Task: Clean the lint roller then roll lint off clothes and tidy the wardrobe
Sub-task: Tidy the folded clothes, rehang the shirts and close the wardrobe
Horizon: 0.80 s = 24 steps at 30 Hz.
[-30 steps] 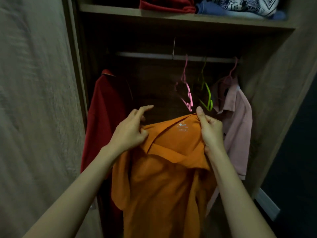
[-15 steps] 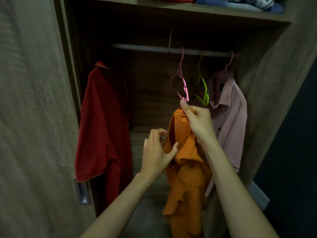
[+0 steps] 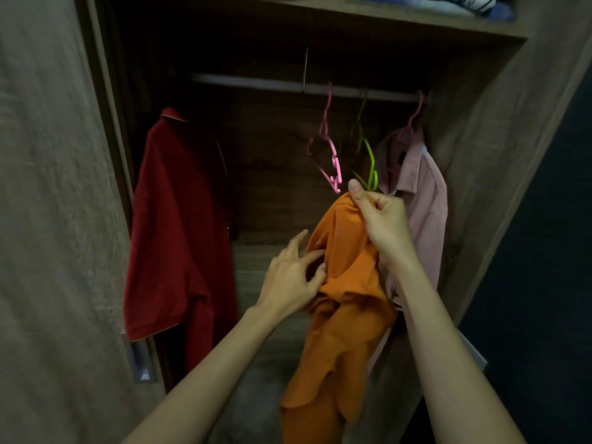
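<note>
now our right hand point(image 3: 382, 224) pinches the orange shirt point(image 3: 339, 302) bunched at its collar, raised beside the green hanger point(image 3: 368, 169); left hand point(image 3: 293, 277) has let go, fingers spread. hanging comes next, we judge.

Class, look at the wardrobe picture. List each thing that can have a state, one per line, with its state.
orange shirt: off the rail, held bunched up.
right hand: shut on the orange shirt's top.
left hand: open, fingers touching the orange shirt.
red shirt: hanging.
pink shirt: hanging on a hanger.
pink hanger: on the rail, empty.
green hanger: on the rail, empty.
</note>
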Each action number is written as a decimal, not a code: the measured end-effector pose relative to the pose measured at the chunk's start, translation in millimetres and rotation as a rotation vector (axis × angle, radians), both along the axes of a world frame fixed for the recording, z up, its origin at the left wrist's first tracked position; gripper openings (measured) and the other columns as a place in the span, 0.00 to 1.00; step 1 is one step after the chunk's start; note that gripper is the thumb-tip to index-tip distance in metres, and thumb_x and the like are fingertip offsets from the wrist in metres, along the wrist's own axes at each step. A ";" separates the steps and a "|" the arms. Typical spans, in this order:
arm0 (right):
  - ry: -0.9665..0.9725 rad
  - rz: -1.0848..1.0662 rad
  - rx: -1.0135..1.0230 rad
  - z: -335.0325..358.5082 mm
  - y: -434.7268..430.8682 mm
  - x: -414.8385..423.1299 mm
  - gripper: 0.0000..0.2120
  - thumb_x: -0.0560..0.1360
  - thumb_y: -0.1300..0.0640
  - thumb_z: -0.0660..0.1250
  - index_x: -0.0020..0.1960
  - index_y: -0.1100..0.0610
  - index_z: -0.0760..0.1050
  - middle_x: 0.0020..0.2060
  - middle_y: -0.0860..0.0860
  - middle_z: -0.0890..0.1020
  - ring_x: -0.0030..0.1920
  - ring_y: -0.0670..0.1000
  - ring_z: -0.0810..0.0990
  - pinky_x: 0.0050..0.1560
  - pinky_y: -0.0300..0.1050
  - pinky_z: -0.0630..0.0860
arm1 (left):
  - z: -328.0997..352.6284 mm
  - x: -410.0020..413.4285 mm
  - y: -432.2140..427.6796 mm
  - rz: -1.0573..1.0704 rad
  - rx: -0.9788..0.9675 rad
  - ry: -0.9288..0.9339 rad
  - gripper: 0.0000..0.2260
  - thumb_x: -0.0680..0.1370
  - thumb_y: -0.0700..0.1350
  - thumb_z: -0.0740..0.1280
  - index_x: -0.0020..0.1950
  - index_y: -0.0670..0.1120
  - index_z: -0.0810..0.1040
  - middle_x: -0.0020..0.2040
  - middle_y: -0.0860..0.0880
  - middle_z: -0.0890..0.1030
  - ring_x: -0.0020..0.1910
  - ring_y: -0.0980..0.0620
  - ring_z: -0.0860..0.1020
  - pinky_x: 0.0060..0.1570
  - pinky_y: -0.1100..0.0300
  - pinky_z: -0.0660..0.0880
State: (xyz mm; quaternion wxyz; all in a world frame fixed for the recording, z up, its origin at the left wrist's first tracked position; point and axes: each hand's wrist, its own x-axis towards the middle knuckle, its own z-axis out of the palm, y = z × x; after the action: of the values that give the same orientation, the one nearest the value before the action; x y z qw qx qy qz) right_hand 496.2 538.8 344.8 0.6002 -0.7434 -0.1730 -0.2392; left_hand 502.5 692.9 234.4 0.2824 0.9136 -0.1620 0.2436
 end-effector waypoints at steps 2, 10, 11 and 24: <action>0.006 -0.011 0.027 -0.1 -3.3 1.2 0.23 0.76 0.42 0.63 0.30 0.58 0.71 0.21 0.48 0.67 0.25 0.49 0.68 0.31 0.38 0.68 | 6.5 4.3 10.0 0.134 -0.099 -0.019 0.17 0.80 0.53 0.61 0.67 0.48 0.75 0.72 0.48 0.68 0.66 0.48 0.73 0.62 0.53 0.73; 0.052 -0.084 0.092 -13.9 -14.6 18.8 0.25 0.77 0.43 0.63 0.32 0.63 0.74 0.24 0.55 0.76 0.28 0.51 0.76 0.33 0.39 0.73 | 77.1 -4.4 81.5 0.053 0.001 0.053 0.31 0.73 0.28 0.59 0.71 0.52 0.70 0.79 0.48 0.55 0.75 0.46 0.61 0.67 0.52 0.70; 0.063 -0.094 0.082 -17.1 -14.0 21.0 0.28 0.76 0.42 0.62 0.36 0.68 0.76 0.28 0.61 0.78 0.31 0.55 0.77 0.36 0.43 0.74 | 86.4 -9.1 86.7 -0.052 -0.068 0.153 0.32 0.73 0.26 0.57 0.72 0.53 0.68 0.79 0.50 0.55 0.75 0.49 0.60 0.69 0.56 0.68; 0.265 -0.384 -0.313 50.2 52.3 167.4 0.30 0.76 0.55 0.67 0.72 0.64 0.60 0.66 0.62 0.72 0.65 0.58 0.75 0.60 0.49 0.73 | 133.9 -1.5 84.2 -0.139 -0.324 0.373 0.31 0.78 0.28 0.55 0.78 0.46 0.55 0.78 0.49 0.58 0.76 0.52 0.59 0.65 0.65 0.62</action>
State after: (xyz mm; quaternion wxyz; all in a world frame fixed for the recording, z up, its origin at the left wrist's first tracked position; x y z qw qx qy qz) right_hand 663.6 591.1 395.0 0.4393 -0.8710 0.0164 -0.2195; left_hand 501.0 777.1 368.2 0.4663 0.8721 -0.1286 0.0739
